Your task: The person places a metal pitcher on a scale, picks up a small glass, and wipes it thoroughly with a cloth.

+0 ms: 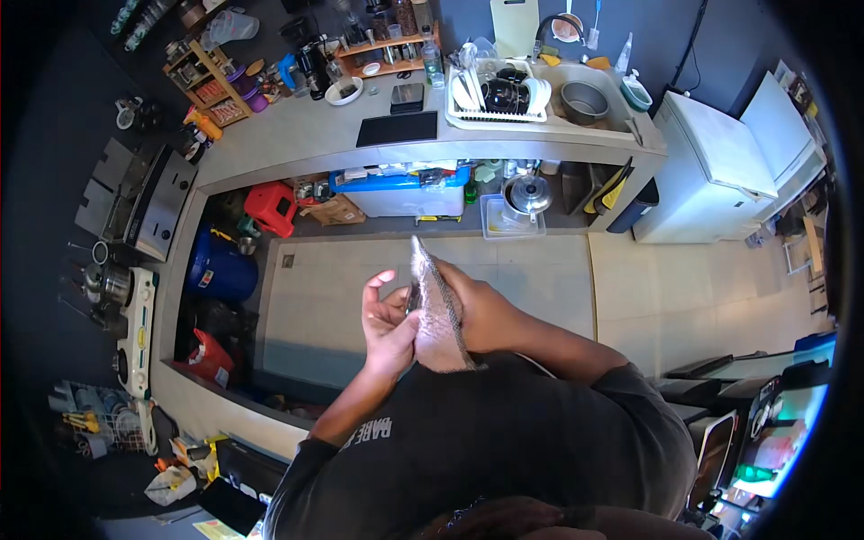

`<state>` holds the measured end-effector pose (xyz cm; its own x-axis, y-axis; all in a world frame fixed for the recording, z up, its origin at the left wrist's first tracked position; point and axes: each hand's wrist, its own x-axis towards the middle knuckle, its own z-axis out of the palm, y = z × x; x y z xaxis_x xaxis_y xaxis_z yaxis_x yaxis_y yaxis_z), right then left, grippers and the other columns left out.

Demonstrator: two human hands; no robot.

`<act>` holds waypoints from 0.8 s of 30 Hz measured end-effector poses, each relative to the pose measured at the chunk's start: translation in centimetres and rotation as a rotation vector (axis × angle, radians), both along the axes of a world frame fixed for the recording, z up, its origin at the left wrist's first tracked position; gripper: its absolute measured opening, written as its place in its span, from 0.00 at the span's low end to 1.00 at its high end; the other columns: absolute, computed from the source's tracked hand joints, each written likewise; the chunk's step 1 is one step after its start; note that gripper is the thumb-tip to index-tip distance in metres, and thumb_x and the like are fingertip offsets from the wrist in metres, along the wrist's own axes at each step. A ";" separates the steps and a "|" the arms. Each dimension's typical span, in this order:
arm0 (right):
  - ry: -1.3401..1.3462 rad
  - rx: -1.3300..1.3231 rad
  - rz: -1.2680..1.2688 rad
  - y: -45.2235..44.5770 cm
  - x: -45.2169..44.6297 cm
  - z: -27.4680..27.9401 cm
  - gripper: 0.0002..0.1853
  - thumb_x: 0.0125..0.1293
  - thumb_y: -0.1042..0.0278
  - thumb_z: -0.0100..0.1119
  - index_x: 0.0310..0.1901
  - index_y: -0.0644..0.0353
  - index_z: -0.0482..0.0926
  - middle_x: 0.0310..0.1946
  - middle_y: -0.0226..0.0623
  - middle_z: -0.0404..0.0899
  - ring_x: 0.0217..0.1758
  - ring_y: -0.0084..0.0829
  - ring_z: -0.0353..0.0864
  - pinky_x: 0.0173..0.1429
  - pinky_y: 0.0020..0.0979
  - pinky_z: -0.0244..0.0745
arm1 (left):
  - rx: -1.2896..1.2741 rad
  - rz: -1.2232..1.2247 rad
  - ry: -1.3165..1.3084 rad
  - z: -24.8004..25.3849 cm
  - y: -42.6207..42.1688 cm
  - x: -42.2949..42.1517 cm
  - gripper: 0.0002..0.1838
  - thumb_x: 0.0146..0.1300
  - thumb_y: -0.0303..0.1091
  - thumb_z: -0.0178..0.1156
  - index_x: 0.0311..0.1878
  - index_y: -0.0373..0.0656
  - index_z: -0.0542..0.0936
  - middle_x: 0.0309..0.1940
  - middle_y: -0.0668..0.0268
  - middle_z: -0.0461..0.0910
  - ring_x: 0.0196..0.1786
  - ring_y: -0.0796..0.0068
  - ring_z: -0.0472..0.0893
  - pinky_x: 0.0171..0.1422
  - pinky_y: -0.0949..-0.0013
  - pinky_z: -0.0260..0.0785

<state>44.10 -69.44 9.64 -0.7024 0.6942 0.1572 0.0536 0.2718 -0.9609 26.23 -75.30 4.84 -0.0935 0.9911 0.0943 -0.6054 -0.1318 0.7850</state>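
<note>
One greyish cloth (438,328), left hand (389,326) in loose grip, right hand (481,310) closed on it

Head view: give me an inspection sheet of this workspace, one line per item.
Surface: light countertop in a corner layout, tiled floor below.
Job's things: crinkled sheet with a dark edge, held above the floor; material unclear.
Clutter: loaded dish rack, kitchen scale and black panel on the countertop; metal pot in the sink.
Grip: left hand and right hand both on the sheet.
Cables: dark cable down the wall.
Surroundings: white chest freezer, blue drum under the countertop.
</note>
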 end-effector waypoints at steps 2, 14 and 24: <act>-0.285 0.623 -0.061 0.1 -0.2 -1.3 0.52 0.58 0.64 0.71 0.79 0.67 0.50 0.73 0.58 0.65 0.78 0.57 0.62 0.81 0.50 0.54 | -0.040 -0.028 -0.024 -0.4 0.2 -0.3 0.32 0.67 0.22 0.64 0.71 0.41 0.59 0.53 0.52 0.82 0.53 0.66 0.85 0.60 0.64 0.79; -0.171 0.623 0.041 -0.7 -1.3 -2.8 0.55 0.63 0.52 0.66 0.80 0.68 0.41 0.81 0.63 0.40 0.85 0.61 0.33 0.84 0.57 0.32 | -0.213 -0.069 0.157 -1.9 -0.4 0.5 0.36 0.78 0.51 0.49 0.80 0.40 0.56 0.76 0.56 0.62 0.78 0.60 0.64 0.80 0.57 0.59; -0.367 0.495 -0.110 1.2 1.1 -0.6 0.39 0.68 0.63 0.63 0.77 0.65 0.59 0.78 0.62 0.53 0.83 0.60 0.47 0.84 0.51 0.44 | -0.052 -0.075 0.333 -0.9 0.5 1.7 0.29 0.62 0.22 0.66 0.67 0.38 0.70 0.49 0.61 0.82 0.49 0.69 0.84 0.48 0.65 0.81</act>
